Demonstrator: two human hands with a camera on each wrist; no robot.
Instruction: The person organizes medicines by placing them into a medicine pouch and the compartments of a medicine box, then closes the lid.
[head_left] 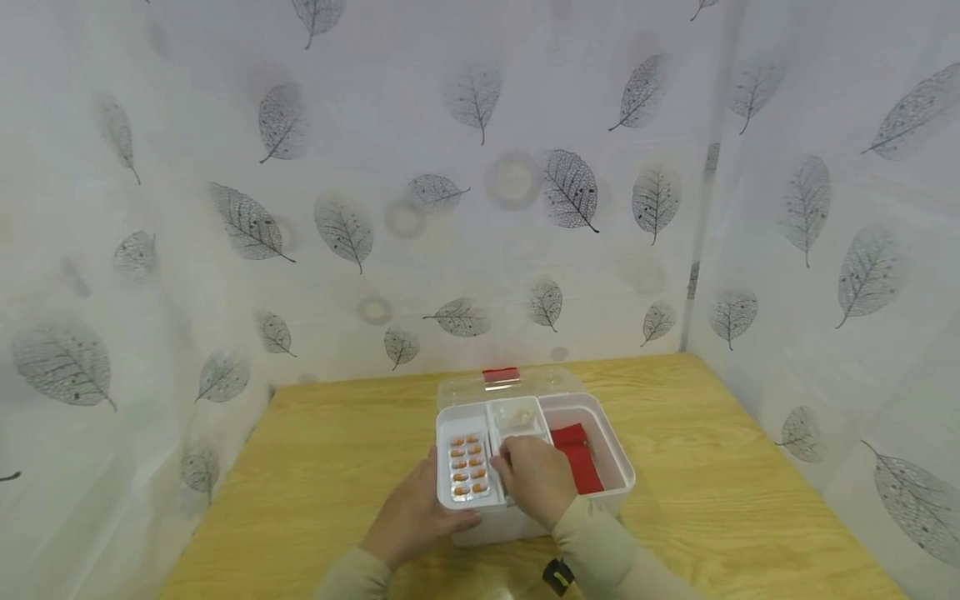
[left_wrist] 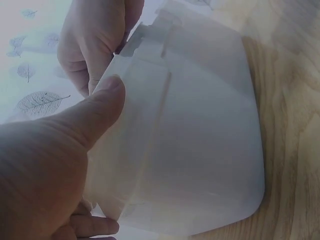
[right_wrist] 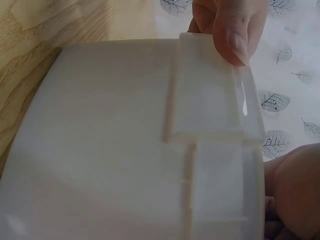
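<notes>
A white lidded storage box (head_left: 487, 529) stands on the table. A white divided tray (head_left: 442, 492) spans its left part. My left hand (head_left: 412, 517) grips the tray at its left front corner. In the left wrist view the thumb (left_wrist: 102, 102) lies along the rim and the fingers curl round the edge below. My right hand (head_left: 536, 479) reaches over the front rim, its curled fingers down in the tray's middle section. What those fingertips hold is hidden, so I cannot tell. A blister pack of orange-and-white capsules (head_left: 468, 467) lies in the left compartment.
A small pale item (head_left: 521, 415) sits in the back middle compartment. Folded red cloth (head_left: 577, 458) lies in the box's right part. Behind the box, its clear lid (head_left: 540, 381) is swung back, with a red latch (head_left: 501, 375). Leaf-patterned sheets (head_left: 480, 250) surround the wooden table (head_left: 322, 467).
</notes>
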